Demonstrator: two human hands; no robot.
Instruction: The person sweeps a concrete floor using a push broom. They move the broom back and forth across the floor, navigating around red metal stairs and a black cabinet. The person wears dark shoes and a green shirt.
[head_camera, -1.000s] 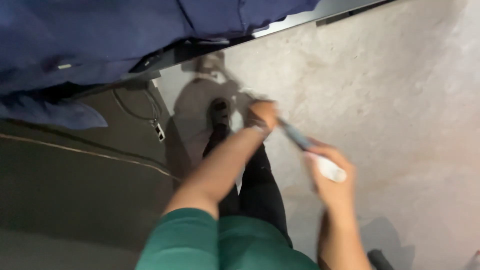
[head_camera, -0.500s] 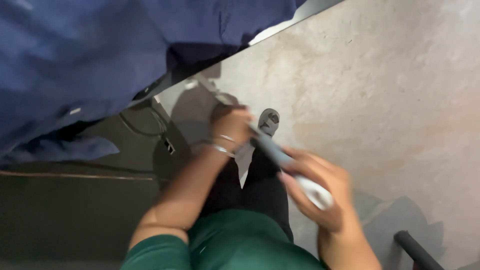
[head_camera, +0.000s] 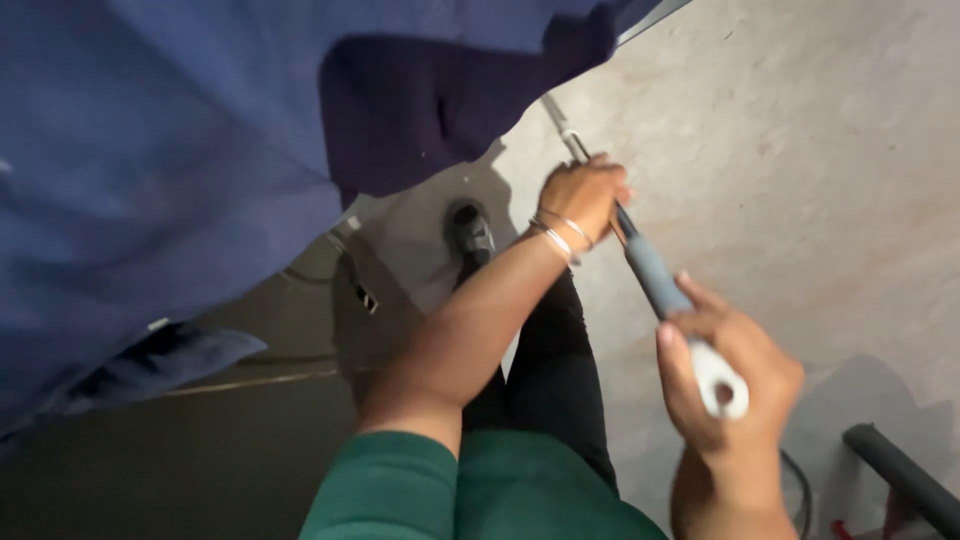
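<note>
The fingers of the right hand (head_camera: 735, 385) are curled tight around the white end of a long handle (head_camera: 650, 275). The thumb lies along the side, and the white end with its round hole pokes out of the fist. The fingers of the left hand (head_camera: 585, 200) are wrapped around the same handle higher up, where it turns into a thin metal pole. Two thin bangles (head_camera: 560, 235) sit on the left wrist.

Between the two hands the handle has a grey-blue grip. The pole slants up and away from the person, and its far end goes under a big dark blue cloth (head_camera: 200, 150), so what is on that end cannot be seen.

The blue cloth fills the top left of the view. Below the hands are the person's green sleeve (head_camera: 385, 490), black trousers (head_camera: 555, 390) and one dark shoe (head_camera: 470, 230) on the grey concrete floor (head_camera: 800, 150). A dark tube (head_camera: 905, 475) lies at the bottom right, near the right hand.
</note>
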